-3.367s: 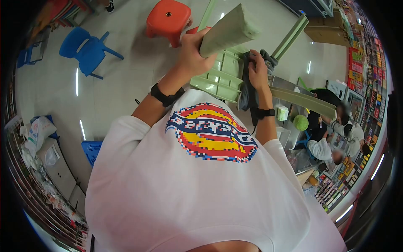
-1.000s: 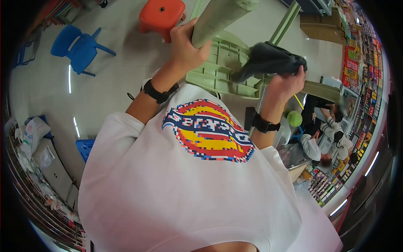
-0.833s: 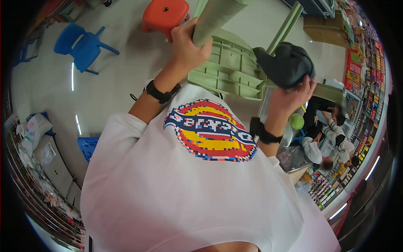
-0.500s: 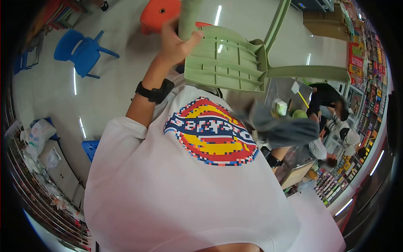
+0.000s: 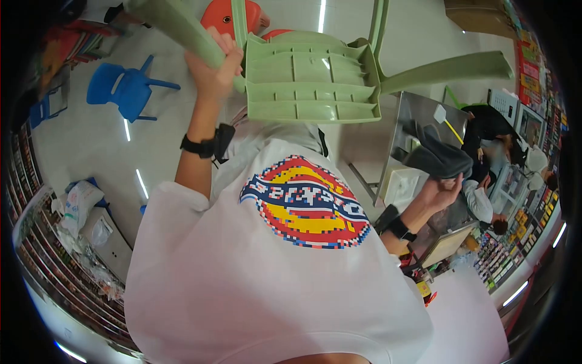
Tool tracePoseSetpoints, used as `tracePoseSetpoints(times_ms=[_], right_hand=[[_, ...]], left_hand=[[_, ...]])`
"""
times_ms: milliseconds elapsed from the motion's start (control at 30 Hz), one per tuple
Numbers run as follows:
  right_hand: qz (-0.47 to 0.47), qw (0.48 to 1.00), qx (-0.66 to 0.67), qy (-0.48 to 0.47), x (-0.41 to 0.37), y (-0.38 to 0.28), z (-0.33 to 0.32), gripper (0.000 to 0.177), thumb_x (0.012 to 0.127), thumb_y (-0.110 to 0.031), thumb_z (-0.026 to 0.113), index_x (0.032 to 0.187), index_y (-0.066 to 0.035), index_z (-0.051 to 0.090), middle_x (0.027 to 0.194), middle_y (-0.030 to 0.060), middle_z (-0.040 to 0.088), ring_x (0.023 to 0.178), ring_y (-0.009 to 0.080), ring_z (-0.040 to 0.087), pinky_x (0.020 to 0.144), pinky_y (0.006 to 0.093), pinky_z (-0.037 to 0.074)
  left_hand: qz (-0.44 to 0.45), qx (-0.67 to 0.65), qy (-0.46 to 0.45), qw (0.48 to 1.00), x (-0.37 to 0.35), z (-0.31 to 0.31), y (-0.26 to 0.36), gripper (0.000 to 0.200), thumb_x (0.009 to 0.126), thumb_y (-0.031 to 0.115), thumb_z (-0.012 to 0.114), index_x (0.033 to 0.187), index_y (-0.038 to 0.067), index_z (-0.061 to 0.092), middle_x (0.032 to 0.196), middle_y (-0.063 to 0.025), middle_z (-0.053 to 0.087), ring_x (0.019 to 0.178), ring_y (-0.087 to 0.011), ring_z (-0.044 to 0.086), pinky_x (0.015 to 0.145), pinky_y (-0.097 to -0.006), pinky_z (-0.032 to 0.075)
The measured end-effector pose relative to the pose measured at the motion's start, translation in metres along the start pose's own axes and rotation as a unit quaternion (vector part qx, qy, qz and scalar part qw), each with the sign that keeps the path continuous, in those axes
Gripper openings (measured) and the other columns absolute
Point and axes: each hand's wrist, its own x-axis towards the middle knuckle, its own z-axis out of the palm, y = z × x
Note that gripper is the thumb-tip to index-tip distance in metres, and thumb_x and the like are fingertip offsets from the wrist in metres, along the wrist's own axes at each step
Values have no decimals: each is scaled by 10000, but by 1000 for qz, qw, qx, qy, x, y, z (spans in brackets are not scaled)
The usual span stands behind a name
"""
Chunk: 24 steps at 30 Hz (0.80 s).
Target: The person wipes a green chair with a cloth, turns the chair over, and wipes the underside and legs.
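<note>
My left hand point(image 5: 211, 68) is raised and wrapped around one leg of a pale green plastic chair point(image 5: 309, 79). The chair is upside down in the air above my chest, its ribbed underside facing me and its other legs pointing up and to the right. My right hand point(image 5: 442, 191) is stretched out low on the right with its fingers spread. A dark grey cloth point(image 5: 438, 159) lies just above those fingertips, over the steel table point(image 5: 418, 109). Whether the fingers still pinch the cloth is unclear.
An orange stool point(image 5: 233, 13) and a small blue chair point(image 5: 124, 91) stand on the pale tiled floor behind the lifted chair. A white container point(image 5: 403, 185) sits by the steel table. Other people point(image 5: 485, 203) crouch at the right near stocked shelves point(image 5: 521, 242). White bags point(image 5: 79, 203) lie at left.
My right hand has swung the grey cloth from the chair's underside down to the right, over the steel table, and opened. My left hand has lifted and turned the chair higher.
</note>
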Motion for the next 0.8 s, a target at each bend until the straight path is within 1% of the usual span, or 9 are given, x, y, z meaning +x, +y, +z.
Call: tracePoseSetpoints(times_ms=[67, 233, 267, 367, 433, 533, 633, 767, 800], right_hand=[[-28, 996, -55, 65, -18, 36, 59, 396, 1008, -100, 578, 1394, -17, 543, 1375, 161, 645, 1252, 296, 630, 1101, 470, 486], [-163, 936, -309, -43, -42, 95, 154, 436, 952, 59, 619, 1347, -21, 452, 1250, 162, 653, 1162, 242, 651, 1002, 353, 535], [-182, 894, -395, -110, -38, 109, 168, 410, 976, 33, 609, 1353, -21, 457, 1247, 152, 645, 1156, 227, 636, 1001, 334, 512], [-191, 759, -547, -296, -10, 160, 200, 332, 1023, -33, 563, 1349, -7, 509, 1167, 187, 634, 1120, 314, 646, 1004, 397, 485], [-168, 671, -594, -411, 24, 196, 200, 360, 964, 4, 569, 1318, 7, 504, 1153, 301, 622, 1086, 453, 628, 981, 465, 492], [-137, 505, -706, -477, 70, 241, 173, 303, 881, -24, 587, 1165, 49, 511, 1065, 278, 670, 1050, 445, 646, 929, 517, 500], [-225, 442, -721, -484, 89, 253, 168, 296, 851, -61, 593, 1116, 52, 525, 1017, 252, 683, 1018, 424, 654, 914, 505, 507], [-184, 391, -749, -501, 106, 266, 173, 379, 838, -61, 611, 1186, 61, 522, 1024, 252, 692, 999, 433, 661, 916, 524, 512], [-251, 370, -738, -506, 108, 267, 177, 379, 835, -70, 612, 1179, 64, 527, 998, 236, 696, 988, 419, 667, 908, 515, 517]], left_hand=[[15, 20, 27, 999, -12, 5, -7, 301, 773, -173, 611, 748, 55, 416, 648, -27, 487, 522, -109, 494, 493, -279, 420], [9, -4, -3, 1000, -48, 31, 1, 317, 793, -158, 668, 773, 36, 418, 716, -26, 468, 672, -118, 569, 598, -286, 461], [14, -5, -5, 1000, -46, 31, 7, 317, 793, -158, 668, 773, 36, 418, 716, -26, 468, 672, -118, 569, 598, -286, 461], [3, 115, -268, 957, -35, 18, 26, 271, 795, -64, 780, 866, 48, 544, 722, -90, 703, 594, -146, 665, 534, -282, 490], [40, 109, -315, 942, -29, 29, 28, 239, 780, -46, 799, 817, 49, 583, 690, -77, 696, 568, -149, 656, 526, -278, 481], [57, 138, -361, 920, -36, 51, 28, 214, 754, -14, 829, 676, 41, 638, 614, -71, 657, 498, -178, 618, 499, -285, 453], [-35, -25, -385, 922, -52, 70, 19, 187, 717, 84, 732, 734, 24, 555, 639, -92, 457, 575, -252, 389, 546, -332, 397], [-59, -50, -411, 908, -60, 79, 20, 223, 723, 92, 752, 753, 3, 549, 637, -81, 477, 573, -244, 401, 552, -329, 404], [-59, -53, -405, 911, -58, 80, 18, 223, 723, 92, 752, 753, 3, 549, 637, -81, 477, 573, -244, 401, 552, -329, 404]])
